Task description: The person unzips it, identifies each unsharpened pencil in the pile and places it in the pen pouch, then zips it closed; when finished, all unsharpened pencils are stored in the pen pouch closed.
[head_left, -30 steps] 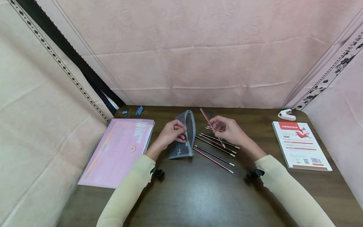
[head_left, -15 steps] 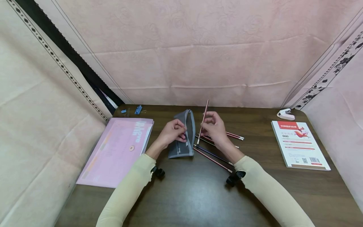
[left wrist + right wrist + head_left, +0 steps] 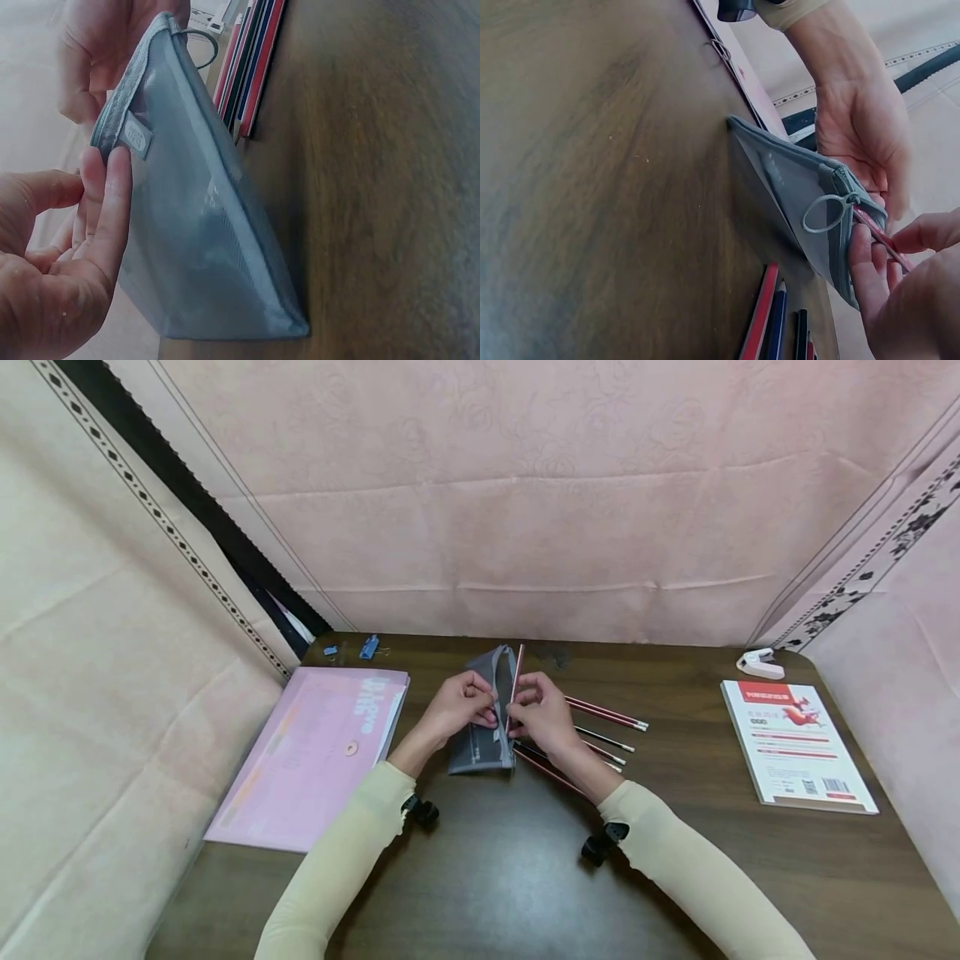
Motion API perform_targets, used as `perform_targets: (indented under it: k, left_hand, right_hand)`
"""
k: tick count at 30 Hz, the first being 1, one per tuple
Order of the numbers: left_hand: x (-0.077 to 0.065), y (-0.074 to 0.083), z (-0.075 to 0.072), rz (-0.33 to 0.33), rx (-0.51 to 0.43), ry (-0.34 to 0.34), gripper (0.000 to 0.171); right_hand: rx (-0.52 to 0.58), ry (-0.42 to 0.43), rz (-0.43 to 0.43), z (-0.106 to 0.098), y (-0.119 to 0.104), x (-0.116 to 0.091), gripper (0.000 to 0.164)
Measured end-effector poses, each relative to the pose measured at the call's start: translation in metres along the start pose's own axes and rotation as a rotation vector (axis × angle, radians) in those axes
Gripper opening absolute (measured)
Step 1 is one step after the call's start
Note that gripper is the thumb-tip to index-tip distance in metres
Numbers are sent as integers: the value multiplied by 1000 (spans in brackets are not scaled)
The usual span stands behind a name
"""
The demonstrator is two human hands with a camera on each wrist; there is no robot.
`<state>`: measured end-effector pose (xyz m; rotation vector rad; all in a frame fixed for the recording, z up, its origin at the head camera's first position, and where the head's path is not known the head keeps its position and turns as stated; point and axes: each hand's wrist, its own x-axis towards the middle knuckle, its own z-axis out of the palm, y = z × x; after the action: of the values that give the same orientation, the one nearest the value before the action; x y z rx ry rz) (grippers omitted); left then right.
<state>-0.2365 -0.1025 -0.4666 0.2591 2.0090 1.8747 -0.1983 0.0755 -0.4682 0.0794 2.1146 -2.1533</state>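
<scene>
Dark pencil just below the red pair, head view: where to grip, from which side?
Pinch the dark pencil across its shaft near the pale end, from above and probably the person's right. It is slim and lies flat, with table showing either side there; its other end is hidden behind the right hand.

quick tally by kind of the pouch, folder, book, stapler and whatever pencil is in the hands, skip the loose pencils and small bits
Grey pouch: 1
Pencil in the right hand: 1
Pink folder: 1
Book: 1
White stapler: 1
Total: 5
</scene>
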Motion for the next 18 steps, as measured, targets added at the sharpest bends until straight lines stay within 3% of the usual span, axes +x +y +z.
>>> perform_targets:
  k: [8,14,18]
  left_hand:
    - [2,3,5,-1,1,-17,15]
    - [-2,3,0,-5,34,3,18]
    - [-1,1,2,-9,46,-15,19]
  right_hand:
    - [-94,16,22,-5,-2,0,45]
    - [-169,-72,35,1,-2,3,47]
    - [-164,-67,74,-2,-1,3,48]
